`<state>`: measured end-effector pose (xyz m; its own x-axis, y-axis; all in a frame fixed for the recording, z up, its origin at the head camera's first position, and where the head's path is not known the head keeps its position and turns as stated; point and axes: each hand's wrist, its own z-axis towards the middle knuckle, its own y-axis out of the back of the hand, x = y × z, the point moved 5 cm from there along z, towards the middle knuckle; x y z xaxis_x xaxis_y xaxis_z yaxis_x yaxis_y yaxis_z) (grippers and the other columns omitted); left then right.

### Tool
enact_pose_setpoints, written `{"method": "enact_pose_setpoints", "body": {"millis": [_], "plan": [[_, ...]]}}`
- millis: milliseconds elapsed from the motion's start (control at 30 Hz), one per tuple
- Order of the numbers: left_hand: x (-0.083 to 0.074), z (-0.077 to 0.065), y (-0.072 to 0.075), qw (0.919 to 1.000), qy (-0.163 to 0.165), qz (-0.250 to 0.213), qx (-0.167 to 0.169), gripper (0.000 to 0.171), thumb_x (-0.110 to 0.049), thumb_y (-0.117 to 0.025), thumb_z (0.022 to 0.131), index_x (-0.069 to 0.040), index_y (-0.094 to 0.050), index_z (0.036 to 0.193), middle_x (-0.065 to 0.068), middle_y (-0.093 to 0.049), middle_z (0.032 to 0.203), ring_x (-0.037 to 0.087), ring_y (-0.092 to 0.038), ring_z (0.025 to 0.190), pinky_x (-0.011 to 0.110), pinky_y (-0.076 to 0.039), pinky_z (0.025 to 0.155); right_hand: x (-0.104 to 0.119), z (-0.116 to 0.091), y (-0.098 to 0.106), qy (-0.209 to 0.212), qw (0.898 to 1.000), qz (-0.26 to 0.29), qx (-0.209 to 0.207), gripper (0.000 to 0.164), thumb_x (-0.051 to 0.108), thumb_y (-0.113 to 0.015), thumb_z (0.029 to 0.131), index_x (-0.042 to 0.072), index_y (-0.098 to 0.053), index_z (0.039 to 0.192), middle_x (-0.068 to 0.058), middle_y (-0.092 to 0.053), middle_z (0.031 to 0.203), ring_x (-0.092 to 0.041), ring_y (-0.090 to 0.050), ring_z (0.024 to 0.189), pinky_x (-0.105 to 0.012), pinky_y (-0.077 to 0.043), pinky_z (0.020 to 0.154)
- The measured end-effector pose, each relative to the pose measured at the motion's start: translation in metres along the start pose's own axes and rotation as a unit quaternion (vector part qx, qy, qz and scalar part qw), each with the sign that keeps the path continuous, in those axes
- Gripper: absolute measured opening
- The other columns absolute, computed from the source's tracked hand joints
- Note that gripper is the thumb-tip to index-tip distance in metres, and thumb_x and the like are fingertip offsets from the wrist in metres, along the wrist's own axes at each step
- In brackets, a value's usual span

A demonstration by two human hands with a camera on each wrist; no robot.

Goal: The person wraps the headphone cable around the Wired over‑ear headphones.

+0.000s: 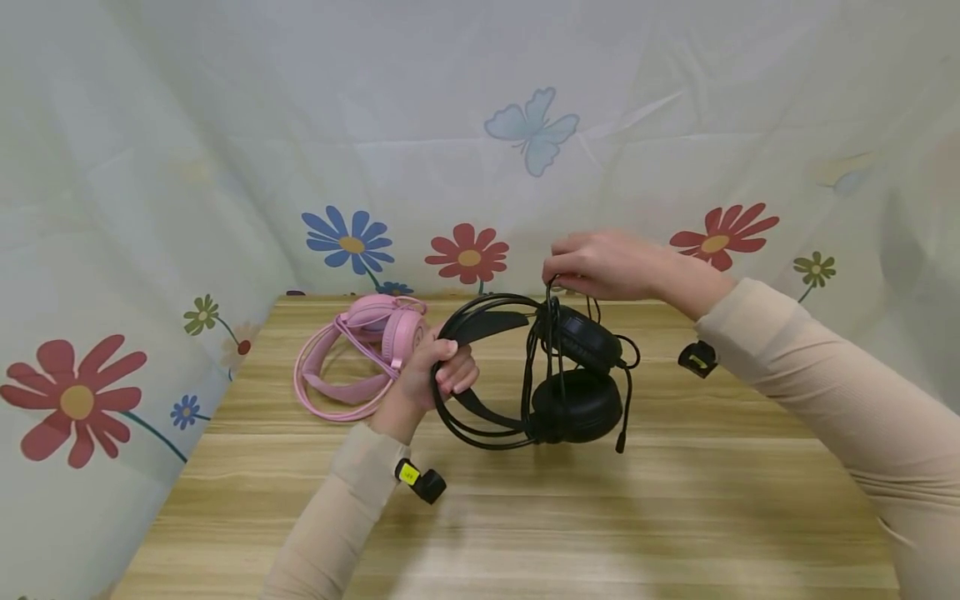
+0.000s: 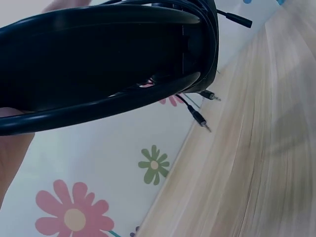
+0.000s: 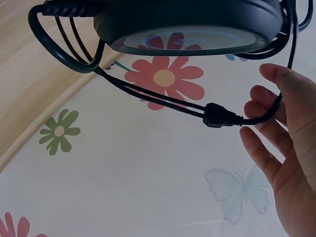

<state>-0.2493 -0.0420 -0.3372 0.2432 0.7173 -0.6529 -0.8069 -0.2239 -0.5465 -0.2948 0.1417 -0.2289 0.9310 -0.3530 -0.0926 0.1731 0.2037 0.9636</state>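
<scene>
A black headset [image 1: 576, 408] is held up over the table, its headband to the left and its two ear cups to the right. My left hand [image 1: 442, 367] grips the headband's outer arch, fingers curled round it. At the back, above the ear cups, my right hand [image 1: 603, 265] holds the headset's black cable between thumb and fingers. Loops of cable wrap round the ear cups. In the right wrist view, a Y-shaped cable splitter [image 3: 217, 115] hangs beside the fingers. Two jack plugs [image 2: 198, 117] dangle in the left wrist view. A thin microphone boom [image 1: 622, 429] points downward.
A pink headset [image 1: 352, 392] lies on the wooden table [image 1: 465, 533], just behind and left of my left hand. A white curtain [image 1: 420, 167] printed with flowers and a butterfly hangs behind the table. Small black cameras are strapped to both wrists.
</scene>
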Motion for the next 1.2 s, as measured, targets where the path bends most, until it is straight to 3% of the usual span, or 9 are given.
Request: {"method": "enact_pose_setpoints", "body": {"millis": [300, 467, 667, 833, 933, 1100, 1200], "plan": [[0.001, -0.004, -0.003, 0.9994, -0.013, -0.024, 0.022, 0.020, -0.016, -0.056, 0.087, -0.010, -0.056, 0.067, -0.006, -0.044, 0.043, 0.006, -0.034, 0.035, 0.020, -0.021, 0.042, 0.002, 0.001, -0.012, 0.011, 0.999, 0.025, -0.021, 0.006, 0.009, -0.061, 0.086, 0.011, -0.062, 0.091, -0.001, -0.060, 0.084, -0.014, -0.058, 0.075, -0.032, -0.051, 0.065], [0.001, -0.007, -0.005, 0.9975, -0.013, -0.051, 0.048, 0.015, -0.015, -0.055, 0.087, -0.008, -0.060, 0.075, -0.006, -0.044, 0.043, 0.006, -0.033, 0.035, 0.019, -0.021, 0.041, -0.001, -0.002, -0.019, -0.001, 0.995, 0.099, -0.019, 0.011, 0.010, -0.060, 0.087, 0.011, -0.066, 0.096, 0.001, -0.064, 0.089, -0.010, -0.062, 0.077, -0.030, -0.053, 0.067], [-0.001, -0.009, -0.010, 0.9921, -0.019, -0.095, 0.079, 0.015, -0.014, -0.054, 0.087, -0.009, -0.061, 0.074, -0.005, -0.043, 0.042, 0.006, -0.033, 0.033, 0.018, -0.021, 0.040, -0.007, -0.008, -0.031, -0.050, 0.978, 0.204, 0.001, 0.016, 0.010, -0.057, 0.089, 0.013, -0.068, 0.101, 0.002, -0.065, 0.094, -0.006, -0.063, 0.080, -0.023, -0.054, 0.069], [-0.004, -0.006, -0.018, 0.9839, -0.024, -0.144, 0.104, 0.028, -0.013, -0.054, 0.086, -0.010, -0.041, 0.061, -0.004, -0.036, 0.037, 0.006, -0.032, 0.030, 0.016, -0.021, 0.037, -0.013, -0.019, -0.044, -0.103, 0.951, 0.291, 0.015, 0.017, 0.008, -0.056, 0.090, 0.014, -0.068, 0.100, 0.002, -0.063, 0.094, -0.008, -0.061, 0.084, -0.025, -0.054, 0.072], [-0.006, -0.004, -0.025, 0.9804, -0.032, -0.155, 0.117, 0.034, -0.012, -0.054, 0.085, -0.009, -0.034, 0.058, -0.004, -0.031, 0.035, 0.005, -0.032, 0.030, 0.015, -0.022, 0.036, -0.015, -0.023, -0.052, -0.122, 0.929, 0.348, 0.014, 0.015, 0.009, -0.055, 0.091, 0.013, -0.066, 0.100, 0.000, -0.063, 0.095, -0.012, -0.061, 0.084, -0.027, -0.054, 0.074], [-0.008, -0.002, -0.033, 0.9765, -0.041, -0.163, 0.135, 0.031, -0.011, -0.053, 0.085, -0.008, -0.036, 0.059, -0.005, -0.031, 0.035, 0.005, -0.034, 0.031, 0.015, -0.023, 0.036, -0.013, -0.032, -0.063, -0.125, 0.881, 0.456, 0.018, 0.015, 0.011, -0.053, 0.092, 0.008, -0.061, 0.104, -0.007, -0.062, 0.097, -0.020, -0.058, 0.083, -0.030, -0.052, 0.077], [-0.008, 0.000, -0.035, 0.9749, -0.043, -0.167, 0.141, 0.030, -0.011, -0.053, 0.085, -0.008, -0.038, 0.059, -0.005, -0.031, 0.035, 0.005, -0.035, 0.032, 0.015, -0.023, 0.037, -0.012, -0.036, -0.067, -0.131, 0.857, 0.497, 0.016, 0.016, 0.011, -0.051, 0.093, 0.007, -0.059, 0.107, -0.009, -0.059, 0.098, -0.023, -0.056, 0.084, -0.031, -0.050, 0.079]]}}
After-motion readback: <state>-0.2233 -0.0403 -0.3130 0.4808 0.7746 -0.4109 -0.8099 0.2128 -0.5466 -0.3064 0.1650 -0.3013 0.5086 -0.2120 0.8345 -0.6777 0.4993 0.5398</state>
